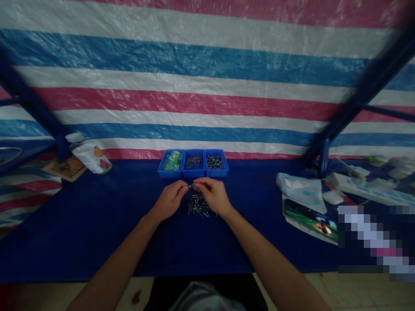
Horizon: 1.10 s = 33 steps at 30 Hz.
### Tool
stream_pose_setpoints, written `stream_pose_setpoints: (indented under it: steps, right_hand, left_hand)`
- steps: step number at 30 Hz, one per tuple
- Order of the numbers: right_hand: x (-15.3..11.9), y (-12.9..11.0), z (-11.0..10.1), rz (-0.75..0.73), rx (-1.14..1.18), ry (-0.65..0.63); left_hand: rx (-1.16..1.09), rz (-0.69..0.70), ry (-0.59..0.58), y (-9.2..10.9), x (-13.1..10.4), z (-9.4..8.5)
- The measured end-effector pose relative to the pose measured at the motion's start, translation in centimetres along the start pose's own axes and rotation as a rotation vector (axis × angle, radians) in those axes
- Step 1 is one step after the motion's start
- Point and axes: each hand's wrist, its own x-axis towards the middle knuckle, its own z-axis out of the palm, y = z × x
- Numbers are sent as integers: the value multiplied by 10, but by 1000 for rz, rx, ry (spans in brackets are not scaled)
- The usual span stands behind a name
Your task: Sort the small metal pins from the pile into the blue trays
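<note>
head | left hand [169, 199] and right hand [212, 195] pinch one small metal piece [191, 186] between fingertips, just in front of trays [193, 163] | loose pile [198, 206] below hands on counter [97, 224] | likely early, most unsorted

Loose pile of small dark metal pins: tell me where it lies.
In the head view, the loose pile of small dark metal pins lies centre on the blue table cover, below both hands, before three blue plastic bins.

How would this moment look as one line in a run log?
left hand: pinches small metal part | right hand: pinches same part | below: loose pile | behind: blue trays
</note>
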Motion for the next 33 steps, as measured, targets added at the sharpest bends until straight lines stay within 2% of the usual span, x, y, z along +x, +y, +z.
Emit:
stream_pose_setpoints:
  steps: [5,13,21,24,26,28,30,33]
  right_hand:
    - [5,-10,-6,110,153,74]
    - [17,-13,-29,193,375,441]
    - [22,-6,-36,334,374,524]
    - [22,-4,-37,367,269,473]
    - [19,-3,-36,327,44,392]
    - [15,-3,-34,196,-323,254]
    - [12,-5,-27,55,-709,63]
    - [15,-12,-12,-13,-1109,-193]
  left_hand:
    - [10,-21,31,2,-1,-2]
    - [56,-19,-18,-1,1,-2]
    - [117,-34,-11,-5,1,-1]
    - [109,-48,-25,-4,1,-1]
    - [107,-53,-30,-5,1,-1]
    - [118,-50,-35,-6,1,0]
    - [131,-43,-46,-8,1,1]
    - [140,-27,-63,-10,1,2]
